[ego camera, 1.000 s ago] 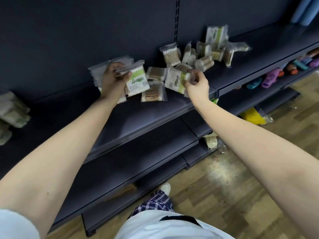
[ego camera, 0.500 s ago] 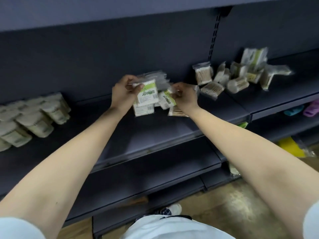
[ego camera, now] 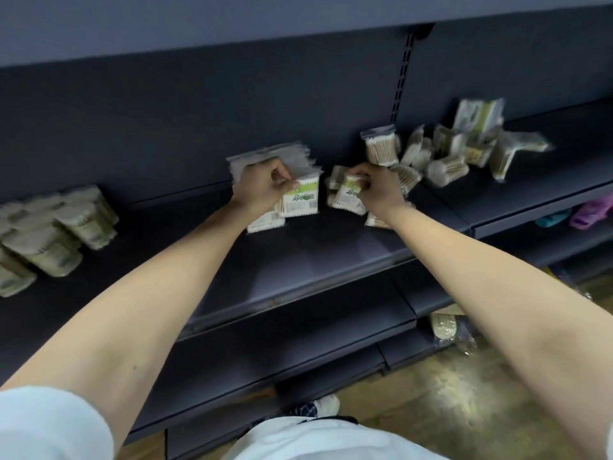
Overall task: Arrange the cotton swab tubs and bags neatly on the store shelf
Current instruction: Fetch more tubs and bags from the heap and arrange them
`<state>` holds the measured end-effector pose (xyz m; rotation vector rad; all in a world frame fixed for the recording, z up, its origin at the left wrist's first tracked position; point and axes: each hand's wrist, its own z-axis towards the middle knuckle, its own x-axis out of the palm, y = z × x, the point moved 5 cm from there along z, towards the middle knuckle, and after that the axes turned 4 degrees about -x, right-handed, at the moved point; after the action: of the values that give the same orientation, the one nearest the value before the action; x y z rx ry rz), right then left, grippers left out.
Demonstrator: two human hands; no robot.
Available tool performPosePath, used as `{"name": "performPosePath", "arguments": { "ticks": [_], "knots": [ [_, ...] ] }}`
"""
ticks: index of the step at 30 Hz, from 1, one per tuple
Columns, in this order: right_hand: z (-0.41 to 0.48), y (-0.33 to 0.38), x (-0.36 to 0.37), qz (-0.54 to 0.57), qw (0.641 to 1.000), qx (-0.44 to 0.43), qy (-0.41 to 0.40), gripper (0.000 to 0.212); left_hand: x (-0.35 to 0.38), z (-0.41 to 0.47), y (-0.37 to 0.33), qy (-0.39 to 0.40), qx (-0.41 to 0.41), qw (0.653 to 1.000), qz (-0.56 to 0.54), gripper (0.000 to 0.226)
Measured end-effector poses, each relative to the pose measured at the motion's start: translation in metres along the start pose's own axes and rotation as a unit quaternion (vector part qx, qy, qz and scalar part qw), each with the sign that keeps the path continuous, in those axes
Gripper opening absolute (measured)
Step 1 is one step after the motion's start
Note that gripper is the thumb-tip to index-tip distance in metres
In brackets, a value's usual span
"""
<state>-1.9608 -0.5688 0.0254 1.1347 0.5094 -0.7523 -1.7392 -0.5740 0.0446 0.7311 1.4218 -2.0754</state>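
Dark store shelf (ego camera: 298, 260). On it the left hand (ego camera: 262, 190) grips an upright row of cotton swab bags (ego camera: 300, 199) near the back; the right hand (ego camera: 381, 190) pinches one more green-labelled bag (ego camera: 346, 197) just beside the row. It would likely go in best slid flush, label forward, while the left steadies the row. To the right, loose bags (ego camera: 447, 157) lie jumbled close to the right wrist; tubs (ego camera: 56, 234) lie well left; slippers (ego camera: 587, 210) sit on a lower shelf
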Motion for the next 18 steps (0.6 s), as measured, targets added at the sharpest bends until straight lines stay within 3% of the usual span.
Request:
{"name": "performPosePath", "arguments": {
  "ticks": [5, 11, 18],
  "knots": [
    [-0.004, 0.002, 0.009, -0.015, 0.996, -0.079, 0.031, 0.040, 0.007, 0.004, 0.010, -0.009, 0.056, 0.986, 0.158, 0.022],
    [-0.006, -0.007, 0.021, -0.024, 0.997, -0.063, 0.044, 0.047, 0.015, 0.002, 0.003, 0.026, 0.118, 0.951, 0.284, 0.047],
    [0.006, 0.007, 0.014, 0.009, 0.998, -0.065, -0.004, 0.042, 0.021, 0.007, 0.000, -0.005, 0.125, 0.952, 0.280, 0.042]
  ]
}}
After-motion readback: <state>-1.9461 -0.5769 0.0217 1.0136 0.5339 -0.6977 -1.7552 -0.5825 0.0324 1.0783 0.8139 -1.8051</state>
